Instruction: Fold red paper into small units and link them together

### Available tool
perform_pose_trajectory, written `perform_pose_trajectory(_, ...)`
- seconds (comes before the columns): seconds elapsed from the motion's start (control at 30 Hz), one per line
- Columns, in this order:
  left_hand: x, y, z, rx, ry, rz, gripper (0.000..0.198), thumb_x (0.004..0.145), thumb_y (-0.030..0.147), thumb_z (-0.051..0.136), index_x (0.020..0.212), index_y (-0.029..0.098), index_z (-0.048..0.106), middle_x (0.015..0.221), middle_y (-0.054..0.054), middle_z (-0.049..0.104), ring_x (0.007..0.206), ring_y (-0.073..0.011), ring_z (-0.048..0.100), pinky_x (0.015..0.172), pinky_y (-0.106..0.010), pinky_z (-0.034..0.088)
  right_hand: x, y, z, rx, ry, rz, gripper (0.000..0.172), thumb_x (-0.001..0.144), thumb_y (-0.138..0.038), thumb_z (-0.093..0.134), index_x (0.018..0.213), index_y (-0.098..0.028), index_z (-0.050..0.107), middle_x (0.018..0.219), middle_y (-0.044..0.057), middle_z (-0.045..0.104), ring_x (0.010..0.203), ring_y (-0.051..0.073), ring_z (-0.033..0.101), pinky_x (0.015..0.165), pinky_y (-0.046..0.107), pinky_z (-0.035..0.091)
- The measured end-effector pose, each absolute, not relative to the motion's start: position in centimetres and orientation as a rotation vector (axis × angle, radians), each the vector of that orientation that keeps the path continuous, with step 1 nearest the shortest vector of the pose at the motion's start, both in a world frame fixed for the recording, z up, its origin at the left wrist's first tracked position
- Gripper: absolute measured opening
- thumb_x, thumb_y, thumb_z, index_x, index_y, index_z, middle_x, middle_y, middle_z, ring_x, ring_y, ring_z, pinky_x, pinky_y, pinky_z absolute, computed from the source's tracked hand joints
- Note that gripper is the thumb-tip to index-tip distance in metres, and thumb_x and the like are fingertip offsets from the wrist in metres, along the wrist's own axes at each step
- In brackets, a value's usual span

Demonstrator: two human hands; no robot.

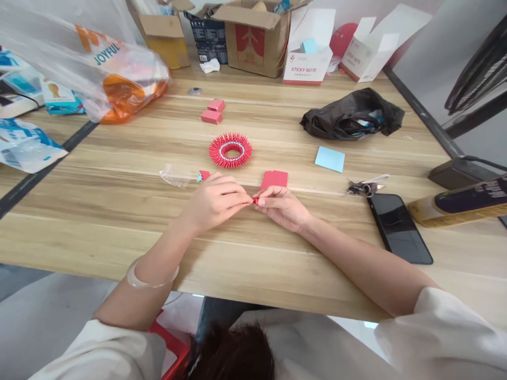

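Between my fingertips is a small folded piece of red paper (255,201), pinched from both sides. My left hand (217,200) closes on its left end, and my right hand (283,207) grips its right end. Just beyond the right fingers lies a stack of red paper slips (277,179). Partly behind my left hand are a few folded red and blue paper pieces (203,175). Farther back sits a ring (230,150) of many pointed red folded papers with a light blue inner band. Two red paper blocks (214,111) lie behind the ring.
Right of the ring are a blue sticky-note pad (330,159), a black plastic bag (352,116), keys (362,187), a phone (401,228) and a tilted can (463,200). A clear wrapper (174,176) lies left. Cardboard boxes (257,39) and a plastic bag (127,79) stand behind.
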State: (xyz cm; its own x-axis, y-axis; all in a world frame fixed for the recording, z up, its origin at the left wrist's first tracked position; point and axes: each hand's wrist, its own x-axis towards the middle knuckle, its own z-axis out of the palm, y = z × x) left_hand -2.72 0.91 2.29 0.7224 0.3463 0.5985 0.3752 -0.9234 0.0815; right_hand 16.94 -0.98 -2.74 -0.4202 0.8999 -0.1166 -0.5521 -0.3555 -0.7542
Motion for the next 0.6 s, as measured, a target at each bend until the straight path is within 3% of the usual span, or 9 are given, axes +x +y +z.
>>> perform_pose_trajectory(0.2,-2.59,0.92,2.08,-2.906,-0.626,-1.107,0.006,0.085,0.017,0.061,0.08,0.018,0.065,0.075,-0.001,0.071,0.071,-0.0135,0.061,0.065,-0.028,0.045,16.9,-1.03,-2.45,-0.622,-0.739,1.966,0.013,0.06,-0.012,0.08,0.064,-0.018,0.07,0.077,0.0,0.073,0.065,0.008,0.065,0.071,0.023,0.053)
perform_pose_trajectory(0.6,-2.5,0.72,2.0,-2.83,-0.735,-1.145,0.007,0.082,0.02,0.064,0.076,0.018,0.065,0.073,-0.001,0.071,0.068,-0.0124,0.064,0.063,-0.026,0.046,16.61,-1.08,-2.38,-0.63,-0.735,1.932,0.013,0.059,-0.013,0.081,0.062,-0.02,0.07,0.077,-0.002,0.073,0.07,0.007,0.065,0.074,0.022,0.052)
